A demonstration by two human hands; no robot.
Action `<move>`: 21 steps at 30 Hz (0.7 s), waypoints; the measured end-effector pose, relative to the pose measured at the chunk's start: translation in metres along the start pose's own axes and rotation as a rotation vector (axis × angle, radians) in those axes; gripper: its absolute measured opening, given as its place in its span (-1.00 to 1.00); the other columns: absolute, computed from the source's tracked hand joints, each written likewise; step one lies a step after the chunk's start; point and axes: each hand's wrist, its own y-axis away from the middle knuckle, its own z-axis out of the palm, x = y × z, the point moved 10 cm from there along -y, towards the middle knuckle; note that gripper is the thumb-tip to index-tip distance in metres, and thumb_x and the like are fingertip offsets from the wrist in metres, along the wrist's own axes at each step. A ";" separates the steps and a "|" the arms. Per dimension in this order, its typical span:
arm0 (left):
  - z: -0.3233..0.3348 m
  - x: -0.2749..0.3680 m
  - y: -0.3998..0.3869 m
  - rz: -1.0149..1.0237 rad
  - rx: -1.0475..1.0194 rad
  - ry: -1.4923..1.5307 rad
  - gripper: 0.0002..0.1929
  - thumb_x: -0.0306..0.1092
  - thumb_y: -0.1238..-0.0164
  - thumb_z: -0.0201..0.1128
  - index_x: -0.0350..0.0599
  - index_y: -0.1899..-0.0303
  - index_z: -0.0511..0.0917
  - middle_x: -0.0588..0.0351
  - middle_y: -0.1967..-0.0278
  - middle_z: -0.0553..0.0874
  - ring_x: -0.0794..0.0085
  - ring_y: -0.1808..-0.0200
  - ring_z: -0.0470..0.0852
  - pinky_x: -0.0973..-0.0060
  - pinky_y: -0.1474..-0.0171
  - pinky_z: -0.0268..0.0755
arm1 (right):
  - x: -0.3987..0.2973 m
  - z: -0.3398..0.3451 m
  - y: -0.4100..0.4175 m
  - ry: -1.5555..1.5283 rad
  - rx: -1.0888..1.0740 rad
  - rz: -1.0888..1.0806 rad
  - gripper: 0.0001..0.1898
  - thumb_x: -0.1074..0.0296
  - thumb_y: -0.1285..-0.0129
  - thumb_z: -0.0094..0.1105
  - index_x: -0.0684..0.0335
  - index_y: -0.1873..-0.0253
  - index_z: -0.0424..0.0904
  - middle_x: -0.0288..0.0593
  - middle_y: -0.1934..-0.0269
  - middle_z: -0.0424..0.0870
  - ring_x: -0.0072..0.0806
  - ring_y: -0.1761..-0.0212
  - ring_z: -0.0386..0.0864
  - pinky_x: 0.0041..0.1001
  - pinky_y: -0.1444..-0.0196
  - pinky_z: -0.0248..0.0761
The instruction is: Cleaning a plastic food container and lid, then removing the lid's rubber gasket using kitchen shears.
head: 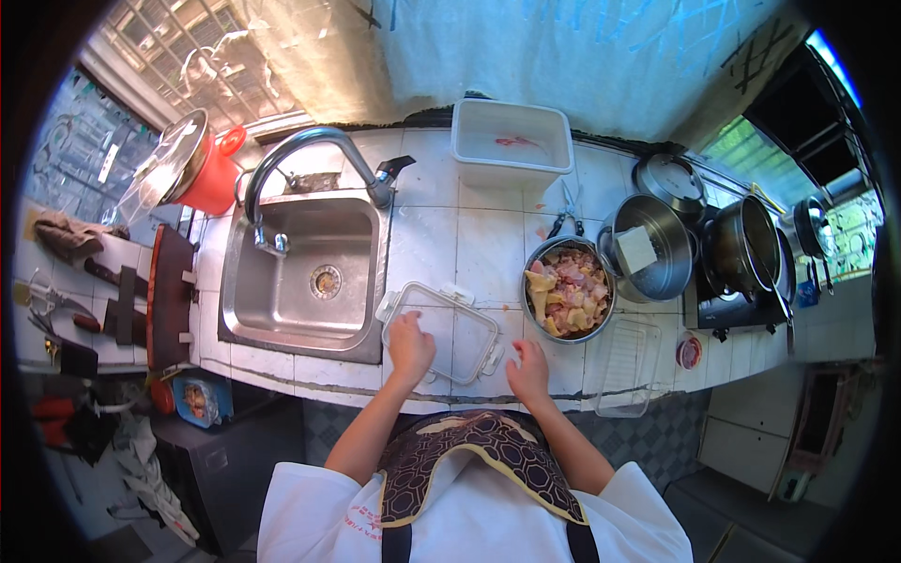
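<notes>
A clear container lid with clip flaps [470, 318] lies on the white tiled counter. My left hand [412, 350] is at the lid's left edge, its fingers curled over it; whether it grips the edge is unclear. Just off the lid's right side, my right hand [528, 367] has its fingers apart and holds nothing. Beyond it stands a metal bowl of cut raw chicken pieces [571, 292], with kitchen scissors [568, 211] behind. To the right, a clear rectangular container [628, 369] rests near the counter's front edge.
A steel sink [303, 281] with a curved faucet [310, 141] is at left. A white plastic tub [512, 176] stands at the back. Steel pots [651, 274] and a stove [735, 313] are on the right. Knives in a holder [127, 310] and a red bucket [211, 179] are far left.
</notes>
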 end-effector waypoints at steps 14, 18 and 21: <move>0.011 -0.087 -0.047 0.082 -0.249 0.004 -0.76 -0.37 -0.07 0.24 -0.27 0.28 0.40 -0.14 0.26 0.54 0.01 0.16 0.51 0.21 0.13 0.44 | -0.036 0.067 -0.049 0.521 0.056 -0.105 -0.82 0.40 -0.16 0.11 0.29 0.18 0.37 0.00 0.20 0.40 -0.09 0.13 0.43 -0.24 0.12 0.37; -0.052 -0.091 -0.053 0.078 -0.361 0.364 -0.80 -0.42 -0.07 0.18 -0.29 0.37 0.33 -0.13 0.38 0.60 0.03 0.38 0.60 0.27 0.29 0.50 | -0.082 0.060 -0.062 0.420 0.155 -0.170 -0.85 0.46 -0.15 0.10 0.29 0.20 0.36 0.00 0.24 0.39 -0.08 0.17 0.42 -0.24 0.16 0.36; -0.085 -0.143 -0.048 -0.283 -0.483 1.097 -0.86 -0.51 -0.04 0.08 -0.29 0.35 0.33 -0.09 0.46 0.61 0.16 0.48 0.63 0.35 0.42 0.54 | -0.171 0.080 -0.097 0.163 0.127 -0.364 -0.83 0.44 -0.13 0.12 0.28 0.22 0.35 -0.03 0.26 0.38 -0.10 0.19 0.41 -0.24 0.20 0.34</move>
